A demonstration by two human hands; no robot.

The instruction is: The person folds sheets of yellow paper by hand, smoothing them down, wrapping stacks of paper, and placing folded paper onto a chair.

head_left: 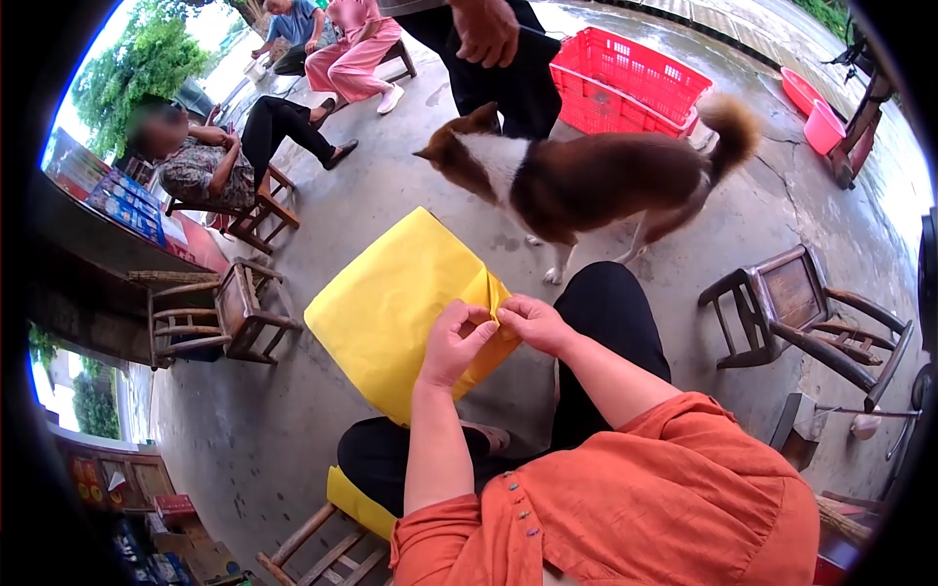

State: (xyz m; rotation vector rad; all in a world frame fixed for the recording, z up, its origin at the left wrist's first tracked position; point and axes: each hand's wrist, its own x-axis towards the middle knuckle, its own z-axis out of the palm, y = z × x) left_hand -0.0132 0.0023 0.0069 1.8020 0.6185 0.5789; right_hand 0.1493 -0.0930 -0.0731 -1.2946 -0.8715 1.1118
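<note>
Pinching folded right edge of yellow sheet (391, 293) between thumbs and fingers of left hand (454, 344) and right hand (537, 325), near-left of dog (606, 188), risking skewed crease from uneven pull or tear from dog bump.

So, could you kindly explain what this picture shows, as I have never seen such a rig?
There is no robot here, just a person's two bare hands. The single picture comes from a camera worn on the head, looking forward and down. The fingers of the left hand and right hand pinch a creased edge of a large yellow sheet, held above the lap. On the grey floor ahead are a dog and a red crate, with wooden chairs on both sides.
</note>
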